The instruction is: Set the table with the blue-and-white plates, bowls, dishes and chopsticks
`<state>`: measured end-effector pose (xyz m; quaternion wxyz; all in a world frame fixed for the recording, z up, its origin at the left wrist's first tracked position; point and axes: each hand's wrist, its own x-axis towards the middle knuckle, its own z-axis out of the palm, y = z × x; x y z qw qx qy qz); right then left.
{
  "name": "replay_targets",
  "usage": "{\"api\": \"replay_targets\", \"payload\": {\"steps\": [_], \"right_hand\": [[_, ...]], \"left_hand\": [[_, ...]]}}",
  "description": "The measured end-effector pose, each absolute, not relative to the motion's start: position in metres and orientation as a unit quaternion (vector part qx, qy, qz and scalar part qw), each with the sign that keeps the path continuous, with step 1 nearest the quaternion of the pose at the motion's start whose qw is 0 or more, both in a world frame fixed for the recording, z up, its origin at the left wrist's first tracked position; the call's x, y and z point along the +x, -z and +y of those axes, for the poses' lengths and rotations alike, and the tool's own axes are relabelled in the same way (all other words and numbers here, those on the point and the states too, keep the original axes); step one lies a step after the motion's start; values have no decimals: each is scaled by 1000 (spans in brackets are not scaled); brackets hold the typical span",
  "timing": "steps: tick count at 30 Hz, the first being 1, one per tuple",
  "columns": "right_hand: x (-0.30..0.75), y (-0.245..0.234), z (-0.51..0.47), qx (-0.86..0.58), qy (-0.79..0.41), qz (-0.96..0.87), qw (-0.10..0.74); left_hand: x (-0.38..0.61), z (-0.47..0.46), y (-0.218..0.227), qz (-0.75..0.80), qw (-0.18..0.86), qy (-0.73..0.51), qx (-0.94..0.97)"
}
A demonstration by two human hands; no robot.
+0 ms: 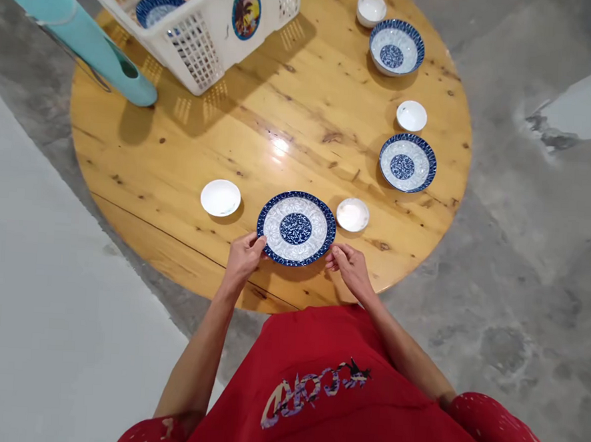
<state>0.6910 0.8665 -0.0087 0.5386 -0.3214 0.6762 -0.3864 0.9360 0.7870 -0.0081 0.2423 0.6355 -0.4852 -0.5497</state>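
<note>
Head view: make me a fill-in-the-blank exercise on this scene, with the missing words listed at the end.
1. The left hand has its ____ on top of the rim of the blue-rimmed plate.
2. The right hand is at the opposite side of that plate, and the person's shirt is ____.
3. The plastic basket is ____ in color.
4. Counting the held plate, ____ blue-rimmed dishes show outside the basket.

Missing words: thumb; red; white; three.
</note>
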Motion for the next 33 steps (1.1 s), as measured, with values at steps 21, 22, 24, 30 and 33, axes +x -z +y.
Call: {"api": "replay_targets", "payload": {"steps": [21, 22, 24, 30, 33], "right_hand": [[673, 39, 872, -280, 390, 698, 531], [672, 41, 871, -282, 386, 700, 531], [672, 44, 868, -295, 374, 704, 526], [677, 43, 856, -360, 331, 719, 494], [680, 43, 851, -379, 330, 713, 490]], "left_hand": [[926, 774, 18, -557, 148, 455, 679], [926, 773, 17, -568, 143, 442, 679], [925, 771, 17, -591, 130, 416, 679], [925, 769, 20, -639, 94, 343, 682], [927, 771, 23, -645, 84, 324, 687]]}}
